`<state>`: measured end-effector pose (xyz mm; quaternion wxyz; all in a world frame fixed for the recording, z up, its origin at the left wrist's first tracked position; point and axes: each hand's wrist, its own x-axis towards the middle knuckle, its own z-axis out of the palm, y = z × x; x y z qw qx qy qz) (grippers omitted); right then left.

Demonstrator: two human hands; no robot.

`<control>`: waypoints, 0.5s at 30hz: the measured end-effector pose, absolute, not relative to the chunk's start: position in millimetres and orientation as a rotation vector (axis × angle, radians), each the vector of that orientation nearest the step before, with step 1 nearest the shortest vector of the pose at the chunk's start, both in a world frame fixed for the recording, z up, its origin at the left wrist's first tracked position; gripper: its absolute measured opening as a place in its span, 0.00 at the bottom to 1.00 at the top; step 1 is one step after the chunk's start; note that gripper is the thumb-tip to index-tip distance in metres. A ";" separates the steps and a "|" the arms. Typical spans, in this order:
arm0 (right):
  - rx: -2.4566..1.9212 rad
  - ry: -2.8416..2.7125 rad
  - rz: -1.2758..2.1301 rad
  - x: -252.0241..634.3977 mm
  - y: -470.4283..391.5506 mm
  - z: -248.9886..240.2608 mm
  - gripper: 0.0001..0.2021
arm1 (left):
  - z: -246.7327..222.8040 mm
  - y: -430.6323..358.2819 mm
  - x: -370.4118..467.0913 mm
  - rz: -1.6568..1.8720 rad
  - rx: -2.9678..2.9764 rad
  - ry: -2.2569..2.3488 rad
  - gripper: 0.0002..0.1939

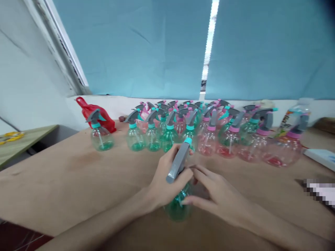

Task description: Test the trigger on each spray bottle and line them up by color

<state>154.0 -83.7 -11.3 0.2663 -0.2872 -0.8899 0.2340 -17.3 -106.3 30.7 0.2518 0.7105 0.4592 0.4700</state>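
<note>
In front of me a green see-through spray bottle [178, 211] stands at the near part of the table, its grey spray head [179, 162] tipped with a turquoise nozzle. My left hand [167, 177] is closed round the bottle's neck, just under the spray head. On the right side, my right hand [211, 190] grips the same bottle, its fingers bent at the neck and its thumb against the body. The collar is hidden by my fingers. Beyond my hands stand several green spray bottles [153, 138] and pink spray bottles [207, 142].
A lone green spray bottle [102, 139] stands at the left, before a red plastic bag [101, 113]. At the right are a labelled drink bottle [295, 116], a white box [320, 157] and a pixelated item [321, 191]. The brown table [52, 181] meets a wall with blue curtain [143, 45].
</note>
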 end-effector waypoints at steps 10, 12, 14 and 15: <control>-1.151 -2.466 0.427 249.2 -38.5 -81.4 0.30 | 34.3 -73.8 9.8 1.204 1.968 1.263 0.16; -1.129 -2.488 0.391 252.6 -35.0 -87.7 0.31 | 32.8 -66.9 12.5 1.195 1.963 1.244 0.17; -1.108 -2.512 0.388 252.7 -33.2 -89.1 0.31 | 31.6 -60.3 15.0 1.191 1.949 1.241 0.16; -1.102 -2.523 0.397 252.2 -32.7 -88.5 0.31 | 31.1 -57.3 16.1 1.186 1.940 1.244 0.15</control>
